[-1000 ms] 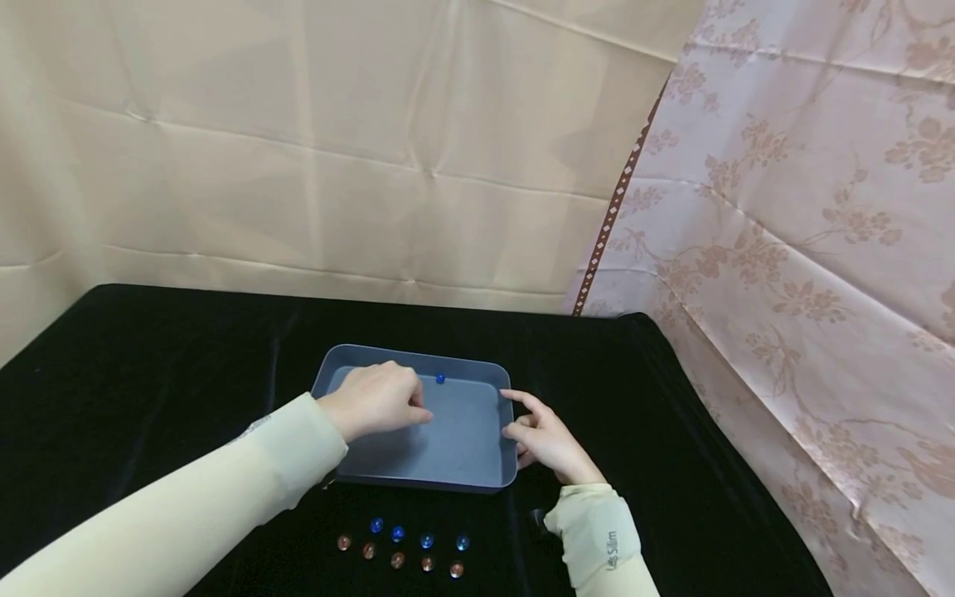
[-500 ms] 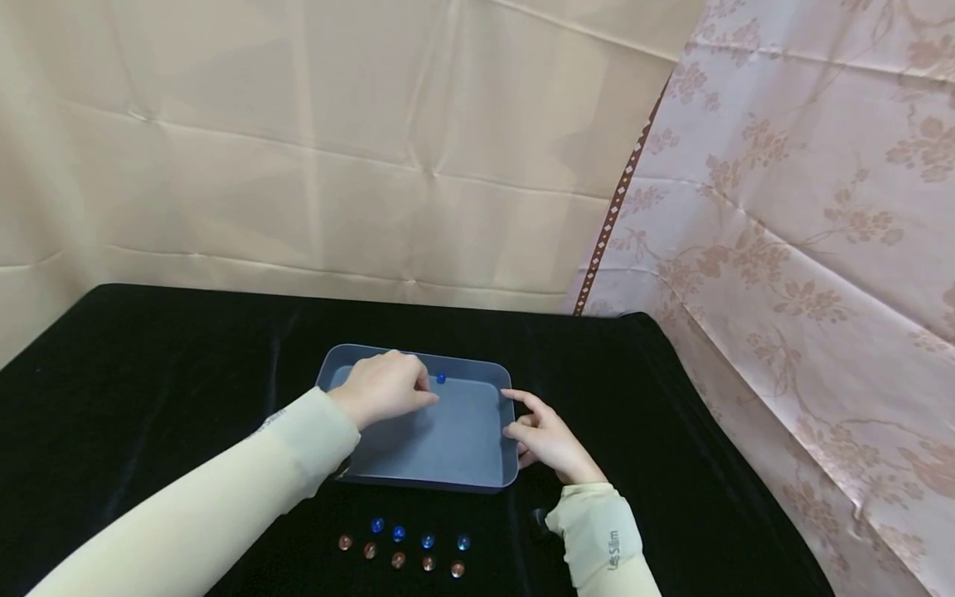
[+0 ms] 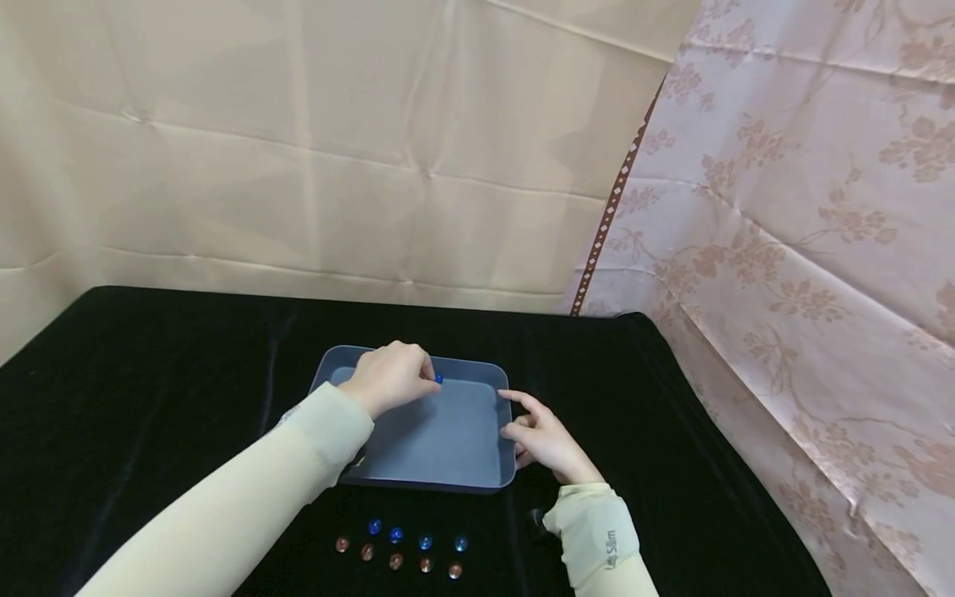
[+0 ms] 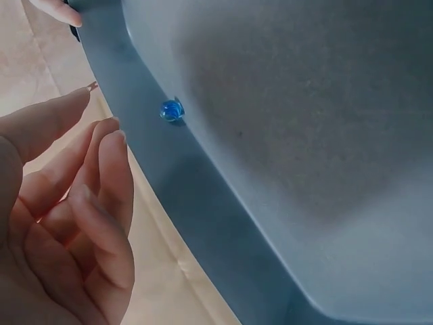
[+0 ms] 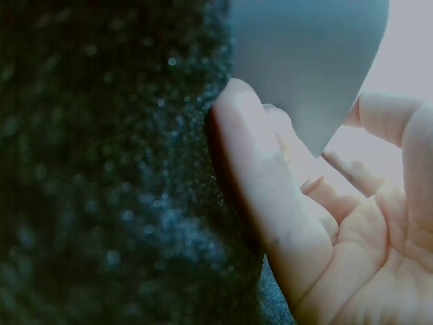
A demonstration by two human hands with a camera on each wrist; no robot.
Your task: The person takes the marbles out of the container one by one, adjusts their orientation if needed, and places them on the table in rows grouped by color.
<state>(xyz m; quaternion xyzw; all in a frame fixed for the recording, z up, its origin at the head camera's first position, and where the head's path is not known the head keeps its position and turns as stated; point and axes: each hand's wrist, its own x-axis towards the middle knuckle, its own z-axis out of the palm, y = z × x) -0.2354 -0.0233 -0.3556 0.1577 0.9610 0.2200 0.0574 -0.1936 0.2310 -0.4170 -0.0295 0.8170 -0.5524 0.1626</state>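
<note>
A shallow blue-grey tray (image 3: 462,439) lies on the black cloth. Inside it, by the far wall, rests one blue marble (image 4: 172,110), partly covered by fingers in the head view. My left hand (image 3: 395,377) hovers over the tray close to that marble; in the left wrist view its thumb and fingers are bent and apart, holding nothing. With thumb and fingers around the right wall, my right hand (image 3: 548,439) grips the tray; the right wrist view shows the tray's side (image 5: 304,74) between them.
In front of the tray, a row of several blue marbles (image 3: 396,536) lies above a row of several reddish-brown marbles (image 3: 396,561). The black-covered table (image 3: 186,373) ends at a cream curtain (image 3: 336,166) behind and a floral cloth (image 3: 783,249) on the right.
My left hand has moved right and farther back over the tray, coming up beside the blue marble. The right hand and the marbles have stayed in place.
</note>
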